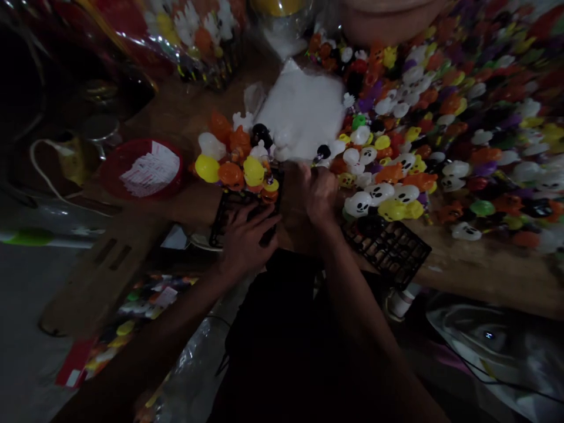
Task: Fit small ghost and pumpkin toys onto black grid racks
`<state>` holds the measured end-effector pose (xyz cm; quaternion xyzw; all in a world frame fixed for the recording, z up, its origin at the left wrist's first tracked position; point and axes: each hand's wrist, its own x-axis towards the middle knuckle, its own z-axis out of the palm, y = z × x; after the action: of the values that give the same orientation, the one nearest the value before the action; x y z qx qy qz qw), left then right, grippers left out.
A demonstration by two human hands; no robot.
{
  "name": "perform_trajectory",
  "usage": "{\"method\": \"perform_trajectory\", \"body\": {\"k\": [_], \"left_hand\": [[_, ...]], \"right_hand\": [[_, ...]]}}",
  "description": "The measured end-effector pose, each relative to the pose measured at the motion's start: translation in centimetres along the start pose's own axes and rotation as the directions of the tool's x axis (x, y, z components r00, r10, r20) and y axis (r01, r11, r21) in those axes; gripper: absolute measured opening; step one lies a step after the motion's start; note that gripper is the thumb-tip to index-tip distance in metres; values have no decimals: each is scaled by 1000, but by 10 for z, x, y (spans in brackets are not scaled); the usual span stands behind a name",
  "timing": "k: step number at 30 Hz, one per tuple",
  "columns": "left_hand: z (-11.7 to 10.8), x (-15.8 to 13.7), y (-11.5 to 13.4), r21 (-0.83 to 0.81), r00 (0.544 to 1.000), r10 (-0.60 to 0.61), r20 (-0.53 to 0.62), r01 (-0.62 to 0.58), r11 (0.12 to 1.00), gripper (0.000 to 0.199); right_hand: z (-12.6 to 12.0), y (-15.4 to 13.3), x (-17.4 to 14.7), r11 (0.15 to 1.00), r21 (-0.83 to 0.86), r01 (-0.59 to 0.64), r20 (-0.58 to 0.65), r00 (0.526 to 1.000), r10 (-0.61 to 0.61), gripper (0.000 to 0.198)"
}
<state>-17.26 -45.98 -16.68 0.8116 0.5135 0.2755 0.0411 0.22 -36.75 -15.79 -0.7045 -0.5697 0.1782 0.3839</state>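
My left hand point(247, 238) lies with its fingers spread over a black grid rack point(220, 220). The far part of that rack carries a cluster of small plastic figures, among them an orange pumpkin-like figure point(231, 175) and a yellow figure point(207, 168). To the right, my right hand point(322, 191) is closed, with a small black-headed figure point(324, 151) rising from its fingertips. How the fingers grip it is dim and blurred. Just beyond both hands lies a white plastic packet point(304, 108).
Many loose figures, including a white ghost-faced figure point(358, 204), are heaped on the right. A second black grid rack point(396, 252) sits at the table's front edge. A red bowl point(112, 170) with printed paper stands left. Bagged figures point(202, 41) are at the back.
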Motion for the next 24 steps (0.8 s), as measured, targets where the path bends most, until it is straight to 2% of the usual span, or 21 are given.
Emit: {"method": "perform_trajectory", "body": {"k": [2,4,7,9,12,15,17,19,21,23,24], "left_hand": [[2,-1,8,17,1000,-2,-7,2,1000,37],[4,-2,15,37,1000,-3,4,2,999,38],[7,-4,20,64,999,0,41,-3,998,37],[8,-5,18,71,999,-4,47,1,997,35],[8,-5,14,26,999,29,-34,-28,999,34],[0,-5,14,-106,983,53,-175,-72,992,25],[-10,-7,18,-206,973,-14,-232,-35,978,20],[-22,-10,27,-312,955,-187,-229,110,944,13],[-33,-13,36,-484,894,-426,-140,314,817,11],[-39,-13,44,-702,806,-590,42,444,557,26],[-41,-11,47,-788,779,-610,146,464,404,36]], "right_hand": [[-8,-10,-10,999,-16,34,-13,999,-34,37],[-12,-23,-21,985,16,173,36,984,-173,29],[-13,-40,-29,921,111,373,128,914,-385,32],[-11,-46,-29,907,125,402,136,899,-417,34],[-14,-45,-32,911,132,390,65,914,-401,21],[-28,-36,-49,908,220,356,-95,934,-344,13],[-39,-31,-67,893,345,289,-155,956,-249,11],[-48,-27,-85,827,545,139,-104,990,-99,9],[-52,-25,-99,681,730,-55,29,998,49,13],[-52,-23,-107,528,818,-228,193,974,123,20],[-51,-23,-109,470,833,-293,263,956,130,23]]}}
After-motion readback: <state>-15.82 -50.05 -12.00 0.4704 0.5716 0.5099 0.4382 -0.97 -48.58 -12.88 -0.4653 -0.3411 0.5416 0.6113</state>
